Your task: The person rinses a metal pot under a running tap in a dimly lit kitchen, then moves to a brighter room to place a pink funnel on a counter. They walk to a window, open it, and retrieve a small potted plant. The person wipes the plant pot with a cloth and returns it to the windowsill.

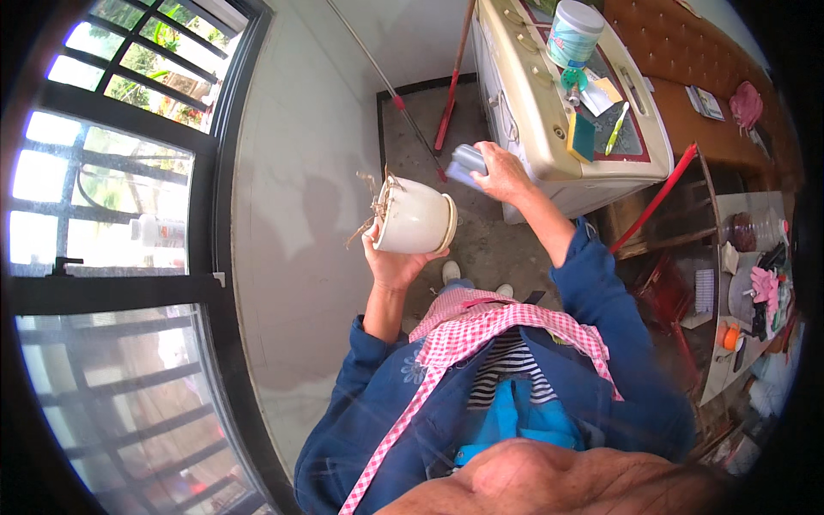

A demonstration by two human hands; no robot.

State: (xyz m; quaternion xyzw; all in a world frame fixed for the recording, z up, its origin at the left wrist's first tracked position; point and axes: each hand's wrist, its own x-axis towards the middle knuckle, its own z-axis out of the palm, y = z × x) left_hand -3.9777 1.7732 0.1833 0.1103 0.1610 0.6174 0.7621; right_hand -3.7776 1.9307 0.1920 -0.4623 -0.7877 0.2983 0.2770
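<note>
My left hand (pixel 396 267) holds a white glazed flowerpot (pixel 415 217) from below, tilted on its side. Dry brown plant stems (pixel 381 203) stick out of the pot's mouth, which faces left, and an attached saucer (pixel 450 222) is at its base. To the right of the pot, my right hand (pixel 502 170) grips a grey-blue brush-like object (pixel 468 168), partly blurred, apart from the pot. Its exact kind cannot be told.
At the upper right stands a cream washing machine (pixel 560 154) bearing a lidded tub (pixel 575 32), a sponge (pixel 581 137) and a green toothbrush (pixel 617 129). Long-handled tools (pixel 450 103) lean by the wall. A barred window (pixel 122 167) is at left, a cluttered table (pixel 721 380) at right.
</note>
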